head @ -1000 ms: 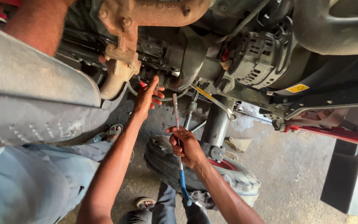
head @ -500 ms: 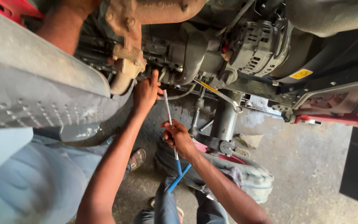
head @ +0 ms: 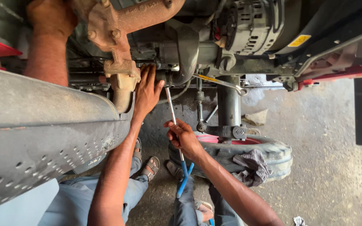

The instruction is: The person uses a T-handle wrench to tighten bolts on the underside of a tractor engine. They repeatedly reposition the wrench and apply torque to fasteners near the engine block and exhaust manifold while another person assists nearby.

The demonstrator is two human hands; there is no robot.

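Head view: my right hand (head: 182,136) grips long steel tool (head: 173,119) mid-shaft, blue-sleeved handles (head: 184,181) below, tip up at engine underside (head: 177,58). Left hand (head: 146,90) flat, fingers spread, pressed beside rusty pipe flange (head: 121,74). Tool likely stiff, light, maybe greasy; blue handles safest hold.

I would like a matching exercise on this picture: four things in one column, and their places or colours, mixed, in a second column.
Things:
1. left hand
2. right hand
3. rag
4. sticker

Places or colours:
A. yellow
B. lies on the tyre
C. grips the long tool
D. pressed against the engine

Pairs: 1-D, 2-C, 3-B, 4-A
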